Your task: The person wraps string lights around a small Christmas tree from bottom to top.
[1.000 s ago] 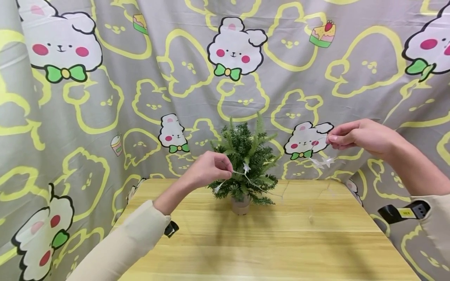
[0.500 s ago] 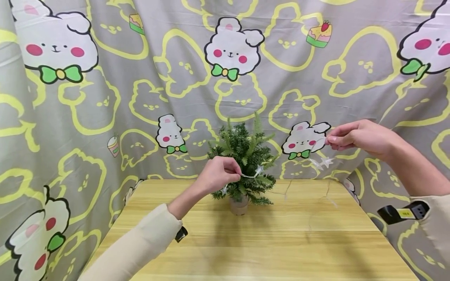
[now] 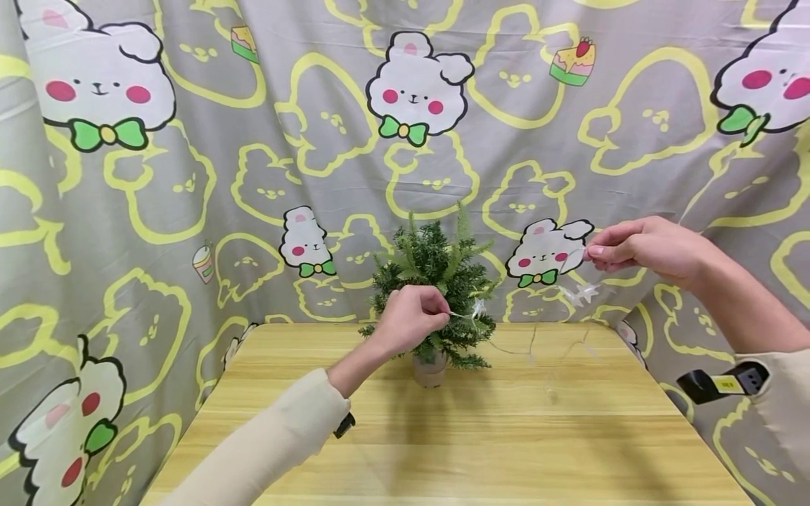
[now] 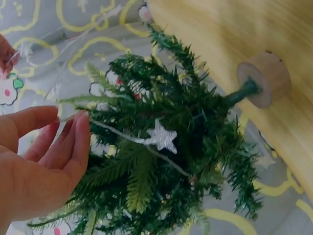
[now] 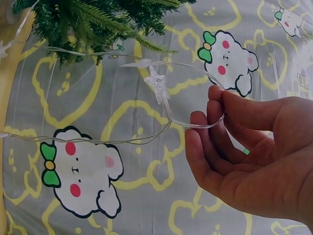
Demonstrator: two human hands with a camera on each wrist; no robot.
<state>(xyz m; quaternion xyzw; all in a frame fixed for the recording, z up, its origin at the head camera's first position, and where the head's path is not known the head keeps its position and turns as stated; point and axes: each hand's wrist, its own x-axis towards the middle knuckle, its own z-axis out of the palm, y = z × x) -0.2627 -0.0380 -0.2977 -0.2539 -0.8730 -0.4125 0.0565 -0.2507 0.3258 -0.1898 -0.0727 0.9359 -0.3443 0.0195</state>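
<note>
A small artificial Christmas tree point(image 3: 468, 260) with a round wooden base point(image 3: 430, 369) stands on the table. In front of its branches my left hand point(image 3: 411, 316) pinches the wire of a star string light point(image 4: 161, 136); one clear star lies against the greenery, and the wire runs on into the branches in the left wrist view. Off to the right, above the table, my right hand point(image 3: 652, 249) pinches a loop of the same kind of wire between thumb and fingertips. Clear stars point(image 5: 156, 85) dangle from that loop, and thin strands hang between the hands.
The light wooden table point(image 3: 506, 443) stands against a grey curtain point(image 3: 253, 91) printed with rabbits and yellow outlines, which also hangs at both sides. Black bands point(image 3: 721, 385) sit on the sleeves.
My left hand has moved to the right and slightly down across the front of the tree, carrying its star and wire along. The right hand stays nearly still.
</note>
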